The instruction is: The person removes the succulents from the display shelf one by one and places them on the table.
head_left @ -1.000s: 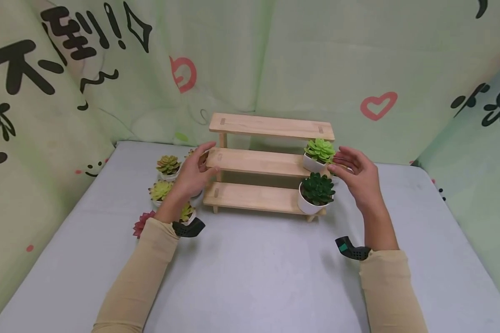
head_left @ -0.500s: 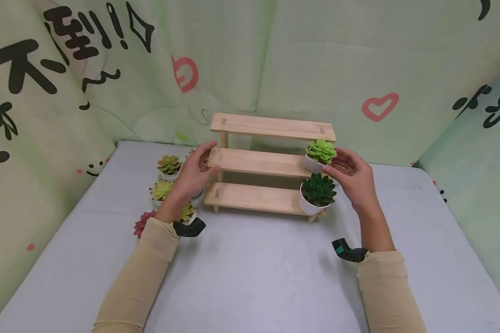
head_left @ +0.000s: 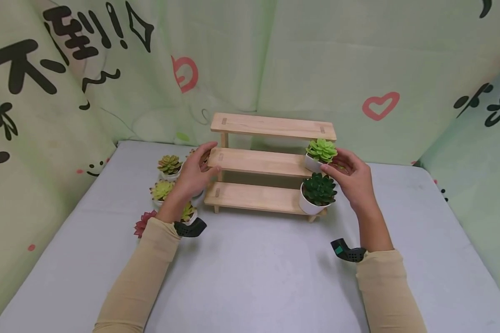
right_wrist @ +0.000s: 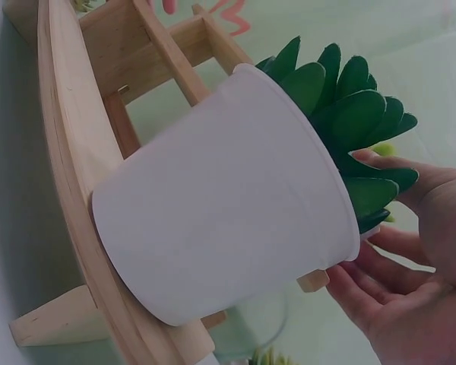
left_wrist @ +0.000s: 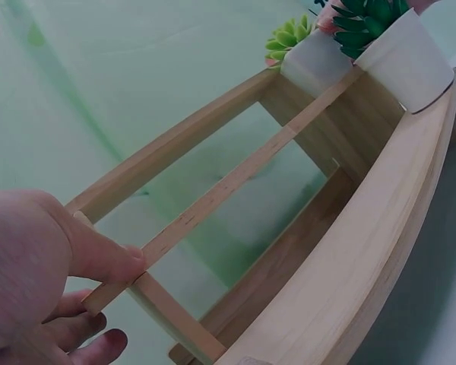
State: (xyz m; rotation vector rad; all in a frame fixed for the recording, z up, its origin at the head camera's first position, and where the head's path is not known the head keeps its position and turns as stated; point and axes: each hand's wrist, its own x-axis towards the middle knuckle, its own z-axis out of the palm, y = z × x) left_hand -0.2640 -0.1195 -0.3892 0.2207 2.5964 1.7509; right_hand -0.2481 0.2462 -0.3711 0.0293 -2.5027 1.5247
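A three-tier wooden plant stand (head_left: 258, 162) stands on the table. My left hand (head_left: 193, 173) grips the left end of its middle shelf (left_wrist: 213, 194), thumb on the board and fingers below. At the right end of that shelf sits a light green succulent (head_left: 321, 151) in a white pot (head_left: 312, 163). My right hand (head_left: 352, 175) holds this potted succulent from its right side, thumb toward the front; the dark plant partly hides this grip in the right wrist view. A dark green succulent (head_left: 319, 188) in a round white pot (right_wrist: 228, 198) stands on the lowest shelf, just in front.
Several potted succulents stand on the table left of the stand, including a yellow-green one (head_left: 162, 189) and a red one (head_left: 143, 224), partly hidden by my left arm. A green printed curtain (head_left: 316, 60) hangs behind the white-covered table (head_left: 258, 277).
My right hand has moved slightly left, closing in on the light green succulent's pot. My left hand keeps its place on the shelf end.
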